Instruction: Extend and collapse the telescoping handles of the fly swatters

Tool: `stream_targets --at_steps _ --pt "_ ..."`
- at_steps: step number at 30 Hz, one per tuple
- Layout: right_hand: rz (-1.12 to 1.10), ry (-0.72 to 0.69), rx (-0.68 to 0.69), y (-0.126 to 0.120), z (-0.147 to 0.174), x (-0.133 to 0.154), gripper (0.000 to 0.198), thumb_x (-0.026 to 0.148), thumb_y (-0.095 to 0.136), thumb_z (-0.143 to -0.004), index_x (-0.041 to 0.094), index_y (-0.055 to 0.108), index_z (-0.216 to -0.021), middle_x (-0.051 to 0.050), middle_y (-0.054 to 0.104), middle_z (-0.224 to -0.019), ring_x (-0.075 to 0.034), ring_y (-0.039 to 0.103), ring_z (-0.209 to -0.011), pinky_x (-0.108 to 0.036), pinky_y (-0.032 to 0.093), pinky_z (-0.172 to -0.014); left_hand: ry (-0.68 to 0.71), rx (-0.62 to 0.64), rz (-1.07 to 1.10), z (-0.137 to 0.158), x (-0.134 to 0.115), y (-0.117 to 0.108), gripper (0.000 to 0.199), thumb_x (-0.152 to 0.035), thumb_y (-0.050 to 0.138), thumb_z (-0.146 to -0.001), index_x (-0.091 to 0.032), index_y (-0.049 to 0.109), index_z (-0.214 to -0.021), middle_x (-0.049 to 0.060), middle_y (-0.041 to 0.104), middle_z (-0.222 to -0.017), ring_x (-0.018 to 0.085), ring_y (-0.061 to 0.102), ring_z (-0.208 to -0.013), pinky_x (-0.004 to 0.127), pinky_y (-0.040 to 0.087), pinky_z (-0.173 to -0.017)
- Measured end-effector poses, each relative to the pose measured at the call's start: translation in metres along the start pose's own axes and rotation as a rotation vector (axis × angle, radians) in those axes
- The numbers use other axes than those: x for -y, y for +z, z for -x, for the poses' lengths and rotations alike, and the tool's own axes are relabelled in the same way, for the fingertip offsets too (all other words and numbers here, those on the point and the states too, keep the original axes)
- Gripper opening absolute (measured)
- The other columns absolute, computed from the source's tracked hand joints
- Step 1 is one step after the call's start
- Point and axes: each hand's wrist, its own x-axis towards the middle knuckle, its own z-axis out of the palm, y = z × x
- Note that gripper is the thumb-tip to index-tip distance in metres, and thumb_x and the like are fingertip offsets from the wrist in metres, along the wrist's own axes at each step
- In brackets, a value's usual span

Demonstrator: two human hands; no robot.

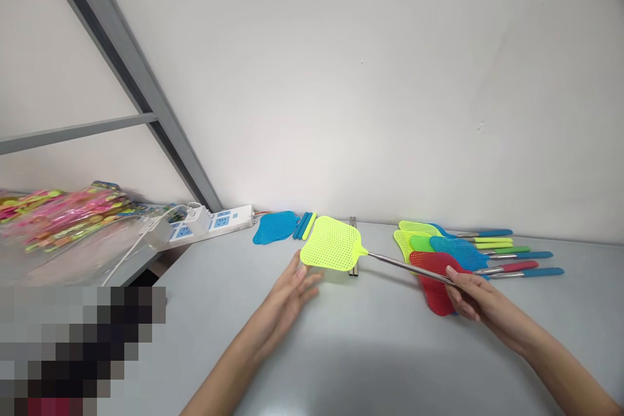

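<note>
1. One grey table (205,299) is spread beneath everything; the yellow head is taken as the clock's centre.
2. A pile of swatters (453,250) is laid at three to four o'clock; its topmost red head (436,296) should not be snagged.
3. The yellow swatter (341,246) is held above the table, its shaft (414,267) pointed between three and four; it is best kept level.
4. By the right hand (468,296), at four o'clock, the shaft is pinched; a firm pinch is advised, lest the head roll.
5. The left hand (292,286) is placed at seven to eight, fingers loosely spread; whether the corner is pinched cannot be told. Light support is advised.
6. A blue head (275,228) is set at nine.
7. Tubes (353,268) are laid behind the yellow head.
8. Three grips (304,225) are lined up at ten.
</note>
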Motion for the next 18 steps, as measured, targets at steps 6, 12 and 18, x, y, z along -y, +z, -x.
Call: stream_targets --at_steps 6,12,18 --pt "-0.045 0.052 0.084 0.032 -0.001 -0.001 0.046 0.055 0.036 -0.079 0.017 0.042 -0.055 0.005 0.037 -0.042 -0.008 0.027 -0.041 -0.022 0.021 -0.045 -0.048 0.179 0.368 0.005 0.004 0.012 0.019 -0.024 0.046 -0.082 -0.020 0.058 -0.097 0.006 0.041 -0.127 0.026 0.029 -0.121 0.039 0.033 -0.092" --pt "-0.122 0.091 0.209 0.067 0.004 -0.009 0.045 0.053 0.041 -0.078 0.015 0.045 -0.054 0.005 0.039 -0.038 -0.006 0.029 -0.038 -0.020 0.021 -0.042 -0.041 0.070 0.473 0.002 0.006 0.016 0.026 -0.022 0.045 -0.084 -0.022 0.052 -0.108 0.006 0.042 -0.127 0.023 0.034 -0.119 0.033 0.039 -0.087" --pt "-0.170 0.126 0.321 0.076 0.011 -0.010 0.044 0.049 0.041 -0.080 0.014 0.048 -0.056 0.004 0.041 -0.040 -0.006 0.034 -0.039 -0.019 0.024 -0.043 -0.092 0.067 0.456 -0.001 0.005 0.012 0.030 -0.023 0.043 -0.084 -0.016 0.049 -0.113 0.010 0.044 -0.125 0.022 0.035 -0.119 0.030 0.040 -0.088"
